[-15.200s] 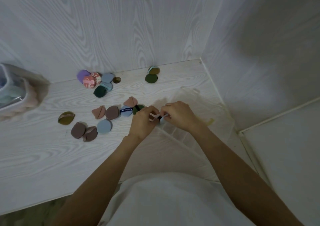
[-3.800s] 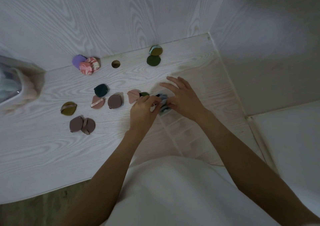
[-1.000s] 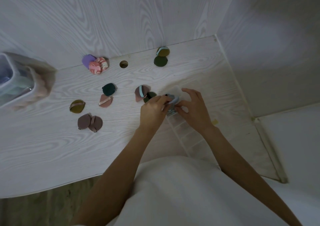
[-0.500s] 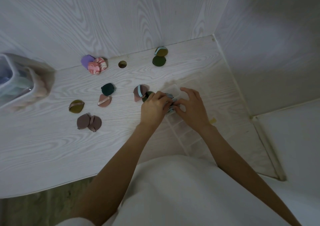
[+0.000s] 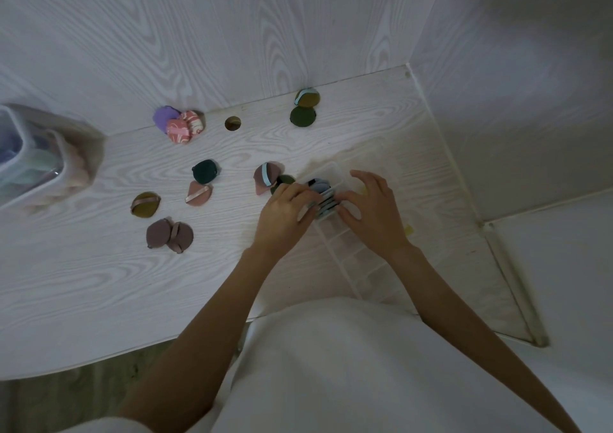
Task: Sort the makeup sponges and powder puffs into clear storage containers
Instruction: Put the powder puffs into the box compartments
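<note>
Our left hand [image 5: 286, 212] and right hand [image 5: 371, 208] meet at the far end of the clear divided container [image 5: 351, 250], on the desk [image 5: 83, 276]. Both have their fingers curled against a row of blue-grey puffs [image 5: 323, 195] standing on edge in the end compartment, left fingertips pressing one side, right thumb and fingers bracing the other. Just beside our left hand lie a pink puff with a blue strap [image 5: 266, 177] and a dark green one [image 5: 284, 180]. Further left are scattered puffs, a teal one [image 5: 205, 171] among them. A second clear bin [image 5: 39, 164] stands at the left edge.
</note>
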A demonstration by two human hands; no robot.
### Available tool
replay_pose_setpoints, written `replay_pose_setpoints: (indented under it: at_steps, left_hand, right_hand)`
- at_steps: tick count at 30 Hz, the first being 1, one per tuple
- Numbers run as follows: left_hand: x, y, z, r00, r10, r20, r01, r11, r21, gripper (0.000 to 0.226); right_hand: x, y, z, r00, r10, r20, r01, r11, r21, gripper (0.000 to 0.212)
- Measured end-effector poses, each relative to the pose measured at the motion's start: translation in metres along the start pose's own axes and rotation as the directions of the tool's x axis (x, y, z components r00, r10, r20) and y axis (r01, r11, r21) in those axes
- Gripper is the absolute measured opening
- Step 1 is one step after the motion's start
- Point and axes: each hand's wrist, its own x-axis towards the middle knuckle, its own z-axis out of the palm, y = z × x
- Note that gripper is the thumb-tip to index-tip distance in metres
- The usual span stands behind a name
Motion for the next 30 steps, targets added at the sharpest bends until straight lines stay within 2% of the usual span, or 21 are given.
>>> replay_pose_setpoints:
  at_steps: [4,7,10,12,15,18,20,22,25,27,30]
  left_hand:
    - [0.000,-0.001,0.002,0.999,0.020,-0.050,-0.018,0.999,0.047,0.020]
    - [0.008,0.001,0.000,0.994,-0.053,-0.094,0.058,0.997,0.043,0.014]
    - [0.010,0.001,0.001,0.995,-0.028,-0.091,0.039,0.992,0.117,0.006]
    - [0.010,0.000,0.001,0.997,-0.017,-0.080,0.028,0.991,0.133,0.005]
    - [0.007,-0.005,-0.001,0.992,-0.087,-0.096,0.093,0.994,0.054,0.008]
    - [-0.003,-0.009,-0.009,0.988,-0.106,-0.116,0.100,0.993,-0.058,0.017]
    - [-0.012,-0.014,-0.019,0.966,-0.209,-0.150,0.189,0.972,-0.137,0.018]
    - [-0.019,-0.026,-0.031,0.911,-0.377,-0.166,0.338,0.914,-0.222,0.017]
    - [-0.008,-0.061,-0.040,0.824,-0.561,-0.075,0.522,0.805,-0.283,0.028]
    - [0.012,-0.082,-0.039,0.825,-0.564,0.045,0.561,0.806,-0.187,0.041]
    - [0.036,-0.094,-0.028,0.847,-0.472,0.244,0.482,0.876,0.022,0.055]
  right_hand:
    - [-0.002,-0.004,0.002,0.999,0.018,-0.029,-0.018,1.000,0.020,0.033]
    - [0.008,-0.006,-0.001,0.997,-0.023,-0.075,0.024,1.000,0.015,0.013]
    - [0.024,-0.007,-0.003,0.993,-0.120,0.013,0.121,0.991,-0.056,0.003]
    - [0.029,-0.007,-0.003,0.988,-0.135,0.077,0.144,0.983,-0.115,0.004]
    - [0.030,-0.008,-0.004,0.990,-0.097,0.103,0.113,0.980,-0.161,0.008]
    - [0.027,-0.015,-0.009,0.993,-0.106,0.041,0.111,0.983,-0.147,0.017]
    - [0.028,-0.024,-0.013,0.992,-0.124,-0.033,0.119,0.986,-0.115,0.027]
    - [0.031,-0.034,-0.013,0.985,-0.154,-0.076,0.149,0.987,-0.058,0.029]
    - [0.043,-0.057,-0.005,0.976,-0.206,-0.069,0.204,0.978,-0.036,0.024]
    - [0.052,-0.074,0.006,0.981,-0.195,-0.001,0.194,0.978,-0.079,0.018]
    - [0.060,-0.094,0.022,0.991,-0.117,0.068,0.125,0.985,-0.122,0.019]
